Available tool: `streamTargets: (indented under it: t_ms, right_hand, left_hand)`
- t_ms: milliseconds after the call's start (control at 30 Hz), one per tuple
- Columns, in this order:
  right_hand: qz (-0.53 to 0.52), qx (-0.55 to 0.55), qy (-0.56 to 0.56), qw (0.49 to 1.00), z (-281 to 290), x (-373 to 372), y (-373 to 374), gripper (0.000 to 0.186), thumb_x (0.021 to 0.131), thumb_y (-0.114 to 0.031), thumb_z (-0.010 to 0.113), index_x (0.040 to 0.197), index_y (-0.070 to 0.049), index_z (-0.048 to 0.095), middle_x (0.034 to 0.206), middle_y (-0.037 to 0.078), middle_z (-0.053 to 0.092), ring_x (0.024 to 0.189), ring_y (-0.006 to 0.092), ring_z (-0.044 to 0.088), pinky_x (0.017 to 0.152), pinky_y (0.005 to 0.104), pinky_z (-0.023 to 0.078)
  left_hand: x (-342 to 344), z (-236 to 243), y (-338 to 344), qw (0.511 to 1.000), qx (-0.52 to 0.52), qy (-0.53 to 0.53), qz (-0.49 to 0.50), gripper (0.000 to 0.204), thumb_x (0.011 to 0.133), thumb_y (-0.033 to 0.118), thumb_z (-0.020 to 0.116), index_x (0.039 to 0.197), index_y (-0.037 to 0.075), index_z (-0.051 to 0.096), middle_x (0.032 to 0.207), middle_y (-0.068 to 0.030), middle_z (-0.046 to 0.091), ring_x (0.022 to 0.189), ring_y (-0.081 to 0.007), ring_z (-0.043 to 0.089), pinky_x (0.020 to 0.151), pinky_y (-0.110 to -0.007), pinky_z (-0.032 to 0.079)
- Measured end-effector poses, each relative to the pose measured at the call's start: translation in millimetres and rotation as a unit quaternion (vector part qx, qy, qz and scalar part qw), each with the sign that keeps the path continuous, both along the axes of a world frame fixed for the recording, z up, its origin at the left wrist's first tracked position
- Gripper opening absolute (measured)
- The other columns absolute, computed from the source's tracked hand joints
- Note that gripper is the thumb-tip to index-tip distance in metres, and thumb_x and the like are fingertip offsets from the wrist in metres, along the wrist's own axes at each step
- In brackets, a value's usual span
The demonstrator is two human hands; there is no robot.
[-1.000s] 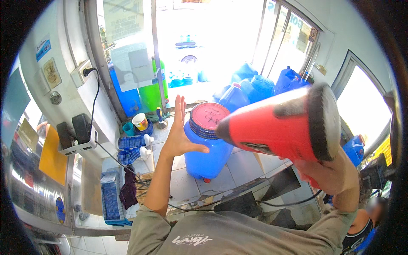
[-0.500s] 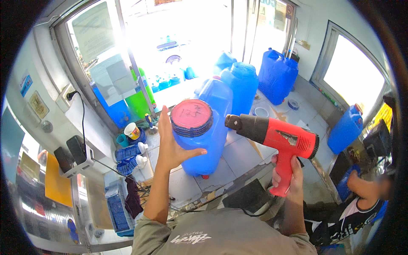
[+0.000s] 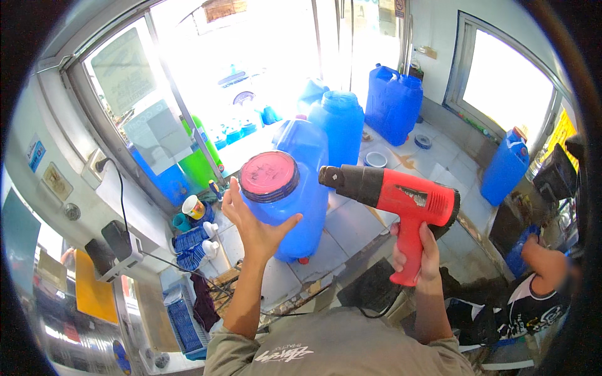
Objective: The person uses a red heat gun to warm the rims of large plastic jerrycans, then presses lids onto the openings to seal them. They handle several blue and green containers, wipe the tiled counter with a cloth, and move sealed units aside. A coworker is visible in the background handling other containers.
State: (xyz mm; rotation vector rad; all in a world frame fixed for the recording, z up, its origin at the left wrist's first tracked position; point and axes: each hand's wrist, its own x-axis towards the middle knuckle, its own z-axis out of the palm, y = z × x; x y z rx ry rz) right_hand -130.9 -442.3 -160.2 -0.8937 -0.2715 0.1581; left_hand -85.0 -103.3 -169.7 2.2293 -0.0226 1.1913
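A red heat gun (image 3: pixel 411 200) with a black nozzle is gripped by its handle in my right hand (image 3: pixel 421 254). Its nozzle points left, at the blue jug (image 3: pixel 300 216) in front of me. The jug has a wide red cap (image 3: pixel 269 174) with a dark ribbed rim and a small red plug low on its front. Close by the jug's near left side, below the cap, is my left hand (image 3: pixel 260 229), thumb and fingers spread apart and holding nothing. Whether that hand touches the jug I cannot tell.
Behind stand an uncapped blue jug (image 3: pixel 338 125) and a darker blue container (image 3: pixel 394 103). Another blue container (image 3: pixel 505 166) stands at right. A white ring (image 3: pixel 376 160) lies on the tiled counter (image 3: pixel 351 225). Blue-and-white bottles (image 3: pixel 194 244) lie left. A person (image 3: pixel 533 288) is at lower right.
The whole view has shifted, so the jugs and counter appear further left. My left hand stays spread near the capped jug, and the heat gun is still in my right hand.
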Motion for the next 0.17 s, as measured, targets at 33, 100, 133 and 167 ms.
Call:
streamTargets:
  t_ms: [33,100,133,167]
  right_hand:
    - [-0.001,-0.002,0.001,1.000,-0.1,-1.1,-0.2,0.057,0.109,-0.049,0.044,0.139,-0.001,0.045,0.114,0.015,0.058,0.055,0.0148,0.056,0.044,0.0304,0.051]
    - [-0.005,-0.010,0.005,1.000,-0.1,-6.0,-0.2,0.057,0.109,-0.050,0.045,0.139,-0.002,0.045,0.115,0.015,0.058,0.055,0.0149,0.056,0.044,0.0305,0.052]
    - [-0.008,-0.015,0.008,1.000,0.2,-8.1,0.3,0.058,0.108,-0.050,0.045,0.140,-0.002,0.045,0.115,0.014,0.058,0.055,0.0150,0.056,0.044,0.0305,0.052]
    - [-0.012,-0.020,0.002,1.000,1.1,-8.2,1.2,0.058,0.108,-0.051,0.045,0.140,-0.002,0.045,0.115,0.014,0.058,0.055,0.0151,0.056,0.044,0.0306,0.052]
  left_hand:
    - [0.9,-1.0,0.2,0.999,-0.026,-0.027,-0.026,0.157,0.051,0.061,0.097,0.163,-0.003,0.006,0.167,-0.0250,0.021,0.155,-0.0471,0.016,0.119,-0.069,0.010]
    - [2.5,-1.7,-1.1,0.999,0.017,0.039,0.013,0.156,0.052,0.062,0.095,0.163,-0.003,0.006,0.168,-0.0233,0.020,0.154,-0.0476,0.016,0.120,-0.069,0.010]
    - [1.8,-1.7,-2.0,0.996,0.035,0.071,0.032,0.156,0.053,0.063,0.095,0.163,-0.003,0.006,0.168,-0.0225,0.019,0.154,-0.0478,0.016,0.120,-0.069,0.010]
    - [-1.1,-1.3,-3.1,0.996,0.022,0.087,0.021,0.152,0.056,0.065,0.093,0.163,0.000,0.007,0.172,-0.0190,0.004,0.157,-0.0447,0.004,0.120,-0.070,0.011]
